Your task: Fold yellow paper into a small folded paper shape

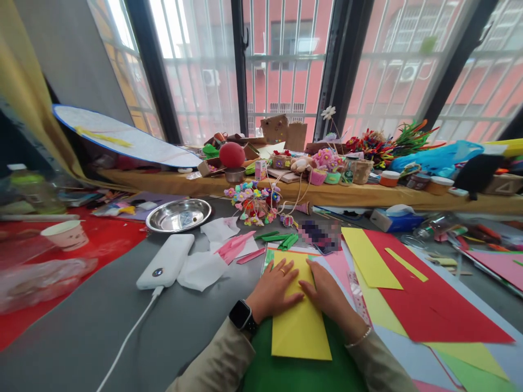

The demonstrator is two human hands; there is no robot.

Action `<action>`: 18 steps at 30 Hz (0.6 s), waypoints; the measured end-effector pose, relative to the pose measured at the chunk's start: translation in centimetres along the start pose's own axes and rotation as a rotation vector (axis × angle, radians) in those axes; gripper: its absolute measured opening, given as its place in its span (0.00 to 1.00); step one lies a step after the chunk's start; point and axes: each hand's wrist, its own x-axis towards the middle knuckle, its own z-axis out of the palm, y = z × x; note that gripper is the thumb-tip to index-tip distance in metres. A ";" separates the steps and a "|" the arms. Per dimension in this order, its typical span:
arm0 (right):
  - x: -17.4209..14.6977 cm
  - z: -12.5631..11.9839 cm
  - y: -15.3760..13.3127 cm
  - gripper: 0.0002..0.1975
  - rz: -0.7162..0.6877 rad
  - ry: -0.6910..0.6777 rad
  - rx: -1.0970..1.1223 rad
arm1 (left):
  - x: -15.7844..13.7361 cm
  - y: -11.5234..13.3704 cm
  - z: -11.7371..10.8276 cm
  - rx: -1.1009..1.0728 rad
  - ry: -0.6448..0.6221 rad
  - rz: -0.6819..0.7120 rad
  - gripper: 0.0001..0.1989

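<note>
A long strip of yellow paper (300,337) lies lengthwise in front of me on a green sheet (261,370). My left hand (274,288) rests flat on its left part, fingers spread, with a ring on one finger and a black watch on the wrist. My right hand (329,294) lies along the right edge of the same paper, fingers stretched out and thumb pointing toward the left hand. Neither hand grips anything. Just beyond the fingertips are folded green paper strips (278,238) and a blurred-out phone-like object (321,235).
Red paper (441,299) and a yellow sheet (371,258) lie to the right. On the left are a white power bank (165,261) with a cable, a metal plate (153,220), white tissues (202,270) and a paper cup (65,235). A craft-covered ledge (196,188) runs below the windows.
</note>
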 end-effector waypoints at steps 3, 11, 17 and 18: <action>-0.3 -0.1 -0.1 0.23 0.020 0.048 0.210 | 0.1 0.0 0.0 0.006 0.003 0.007 0.26; -0.1 -1.3 -0.4 0.24 0.288 0.092 0.737 | 0.1 0.0 0.0 -0.043 0.033 -0.003 0.27; -0.1 -1.8 0.3 0.19 0.336 0.124 0.848 | 0.5 -0.6 0.4 -0.235 0.298 -0.154 0.29; 0.0 -1.9 0.4 0.19 0.356 0.162 0.909 | 0.6 -0.7 0.4 -0.292 0.372 -0.198 0.28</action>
